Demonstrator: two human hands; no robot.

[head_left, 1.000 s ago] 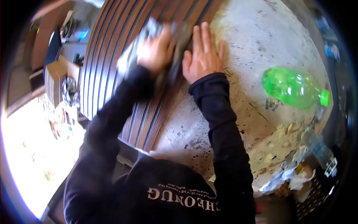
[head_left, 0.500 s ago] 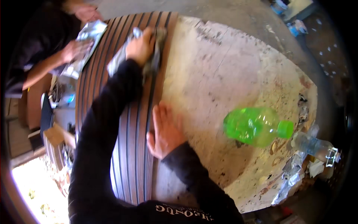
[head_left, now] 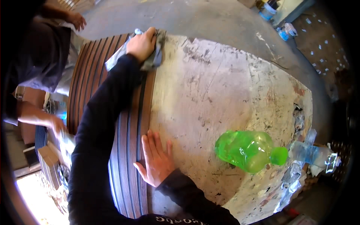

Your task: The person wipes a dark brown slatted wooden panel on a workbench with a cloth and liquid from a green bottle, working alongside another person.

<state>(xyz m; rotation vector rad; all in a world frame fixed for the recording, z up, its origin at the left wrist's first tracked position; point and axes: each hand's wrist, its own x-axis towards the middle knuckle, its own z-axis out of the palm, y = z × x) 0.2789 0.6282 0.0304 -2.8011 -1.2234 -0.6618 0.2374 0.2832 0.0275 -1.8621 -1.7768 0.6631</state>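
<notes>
Under my left hand [head_left: 140,45], a crumpled grey-blue cloth [head_left: 159,50] is pressed onto the far end of a brown panel with dark lengthwise grooves [head_left: 129,161]. The fingers are closed round the cloth. My right hand [head_left: 156,161] lies palm down with fingers outstretched, the thumb over the panel's right edge and the rest on the worn, stained tabletop [head_left: 213,101]. It holds nothing. My left sleeve hides part of the panel's middle.
On the table's right side lie a green bottle [head_left: 247,150], a clear bottle [head_left: 313,153] and crumpled silver foil [head_left: 290,183]. A co-worker [head_left: 43,52] stands at the left; that person's lower hand [head_left: 56,125] is blurred. Buckets [head_left: 267,12] stand on the floor beyond.
My view has shifted, and my left hand with the cloth is now at the panel's far end. My right hand remains flat near its edge. The co-worker's hands have left the panel.
</notes>
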